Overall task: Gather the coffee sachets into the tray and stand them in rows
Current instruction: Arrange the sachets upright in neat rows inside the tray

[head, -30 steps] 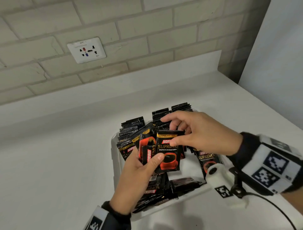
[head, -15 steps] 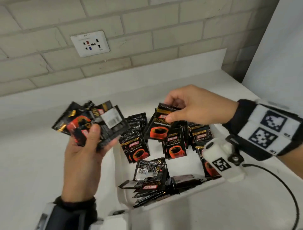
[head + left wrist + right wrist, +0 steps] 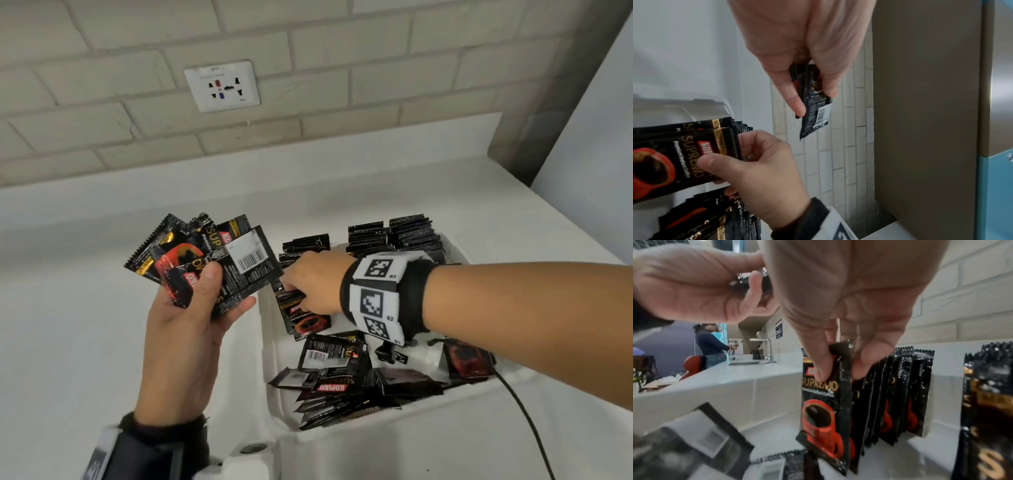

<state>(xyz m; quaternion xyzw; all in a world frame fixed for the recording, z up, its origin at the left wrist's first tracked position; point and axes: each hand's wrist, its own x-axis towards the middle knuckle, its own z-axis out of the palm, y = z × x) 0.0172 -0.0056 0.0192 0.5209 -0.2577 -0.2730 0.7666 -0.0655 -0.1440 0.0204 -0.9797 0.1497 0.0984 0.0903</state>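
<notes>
A white tray (image 3: 270, 394) holds black coffee sachets with a red cup print. Several stand in rows (image 3: 366, 236) at its far end, and a loose pile (image 3: 342, 383) lies at its near end. My left hand (image 3: 226, 291) holds a fan of sachets (image 3: 205, 260) raised left of the tray; in the left wrist view it (image 3: 813, 97) grips them (image 3: 816, 113) between thumb and fingers. My right hand (image 3: 294, 284) reaches into the tray and pinches the top of one upright sachet (image 3: 826, 410) at the front of the left row (image 3: 900, 394).
The tray sits on a white counter against a brick wall with a socket (image 3: 222, 85). A grey panel (image 3: 599, 137) closes the right side. A black cable (image 3: 524, 418) trails over the counter by the tray. A person (image 3: 711, 345) stands at a distant sink.
My left hand lifted the bundle of sachets up and left, out of the tray. My right hand took one sachet from it and carried it down to the left row.
</notes>
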